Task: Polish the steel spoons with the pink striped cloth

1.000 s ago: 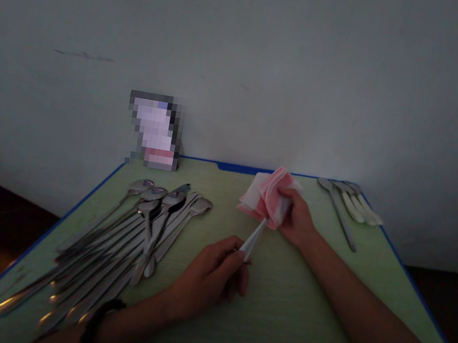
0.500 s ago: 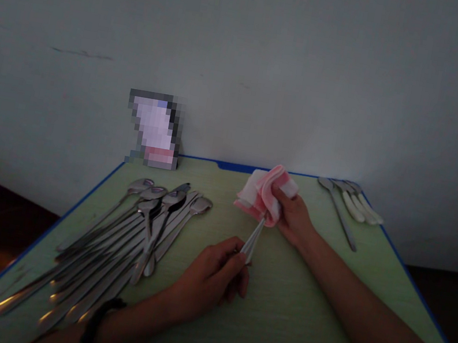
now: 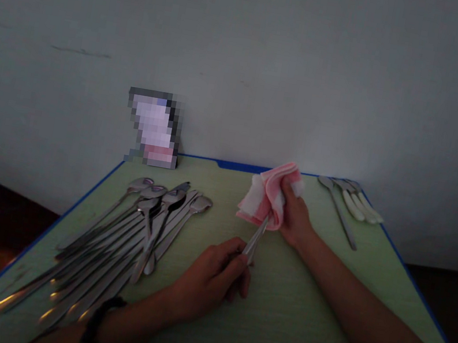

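My cloth point(image 3: 271, 193) was banded pink and white, and the utensil point(image 3: 256, 240) I held was silver-grey. My bracelet point(image 3: 98, 316) was black. The faintly streaked table point(image 3: 286, 327) was dull green with a blue edge point(image 3: 241, 167), the piled spoons point(image 3: 155, 209) silver, some handles point(image 3: 353, 205) at the right white, the wall point(image 3: 249, 52) grey.

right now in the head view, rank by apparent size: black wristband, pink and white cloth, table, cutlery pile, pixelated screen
1. Table
2. Cutlery pile
3. Pink and white cloth and pixelated screen: too alike to rank
4. Black wristband

Dim grey wall point(image 3: 249, 52) behind blue-edged green table point(image 3: 293, 334).
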Demonstrator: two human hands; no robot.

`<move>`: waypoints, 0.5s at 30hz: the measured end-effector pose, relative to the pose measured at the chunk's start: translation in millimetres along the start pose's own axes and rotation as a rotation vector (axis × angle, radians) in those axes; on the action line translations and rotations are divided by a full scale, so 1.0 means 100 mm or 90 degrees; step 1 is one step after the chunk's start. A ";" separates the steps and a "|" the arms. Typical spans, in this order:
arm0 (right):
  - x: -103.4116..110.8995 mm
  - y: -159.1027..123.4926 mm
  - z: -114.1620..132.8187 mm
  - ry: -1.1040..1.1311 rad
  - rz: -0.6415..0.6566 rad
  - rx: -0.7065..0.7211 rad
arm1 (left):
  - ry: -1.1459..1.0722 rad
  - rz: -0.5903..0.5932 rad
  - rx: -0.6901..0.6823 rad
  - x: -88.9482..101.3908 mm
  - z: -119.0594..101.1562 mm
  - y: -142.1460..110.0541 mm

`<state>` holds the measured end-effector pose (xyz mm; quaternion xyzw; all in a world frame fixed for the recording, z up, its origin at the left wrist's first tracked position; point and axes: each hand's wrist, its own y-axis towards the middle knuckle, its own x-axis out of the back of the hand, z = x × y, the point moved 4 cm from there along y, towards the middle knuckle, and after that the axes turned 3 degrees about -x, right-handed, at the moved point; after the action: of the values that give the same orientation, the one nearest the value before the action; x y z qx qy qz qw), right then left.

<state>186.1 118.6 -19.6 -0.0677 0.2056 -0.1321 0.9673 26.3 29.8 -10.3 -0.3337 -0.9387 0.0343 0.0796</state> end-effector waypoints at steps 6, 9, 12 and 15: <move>-0.03 0.03 -0.05 0.098 0.086 -0.019 | -0.007 0.003 0.009 0.00 0.02 -0.01; -0.04 0.03 -0.05 0.094 0.110 -0.011 | -0.005 0.002 0.005 0.00 0.00 0.00; -0.04 0.04 -0.06 0.107 0.130 -0.011 | -0.004 -0.001 0.005 0.00 0.00 0.00; -0.02 0.07 -0.08 0.126 0.132 -0.030 | -0.013 -0.003 0.015 0.00 0.01 0.00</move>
<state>182.3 125.4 -27.5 -0.0553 0.3085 -0.0329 0.9490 26.7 29.9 -11.2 -0.3303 -0.9397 0.0482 0.0741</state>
